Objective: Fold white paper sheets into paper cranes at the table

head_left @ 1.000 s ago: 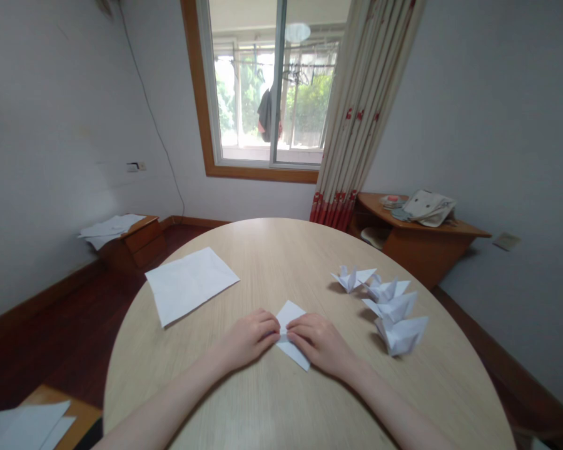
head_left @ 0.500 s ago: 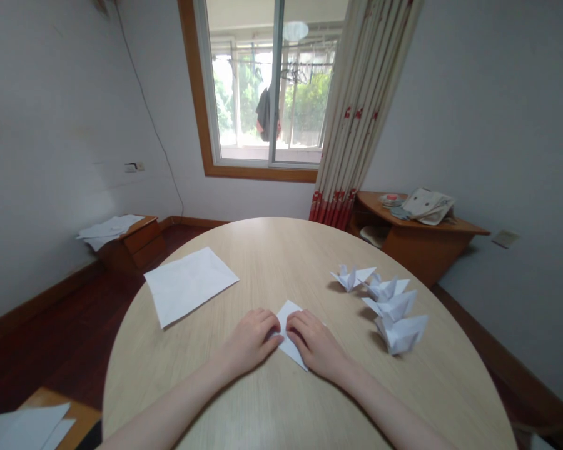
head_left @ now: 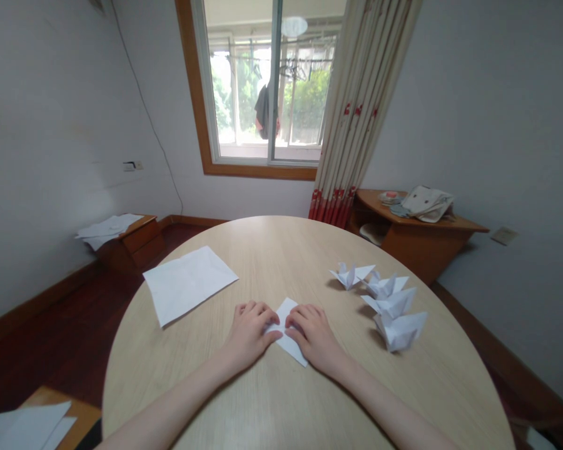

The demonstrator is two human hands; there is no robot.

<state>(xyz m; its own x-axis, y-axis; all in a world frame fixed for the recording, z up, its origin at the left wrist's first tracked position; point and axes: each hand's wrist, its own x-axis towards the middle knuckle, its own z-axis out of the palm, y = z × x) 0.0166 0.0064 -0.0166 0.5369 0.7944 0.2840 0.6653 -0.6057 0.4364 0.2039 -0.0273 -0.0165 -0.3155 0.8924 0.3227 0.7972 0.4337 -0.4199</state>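
A small folded piece of white paper lies on the round wooden table, with a pointed end toward the far side and another toward me. From the left, my left hand grips its edge between curled fingers and thumb. My right hand holds the opposite edge in the same way, and the two thumbs are close together over the middle. Parts of the paper under the fingers are hidden. To the right stand several folded paper cranes in a slanting row.
A large white sheet lies at the table's left side. Beyond the table are a small cabinet with papers, a corner shelf with a cloth bag, a curtain and a window. More paper rests on a lower surface at bottom left.
My left hand has shifted slightly and its fingers are more bent over the paper's edge. My right hand stays at the other edge. The cranes and the large sheet are unmoved.
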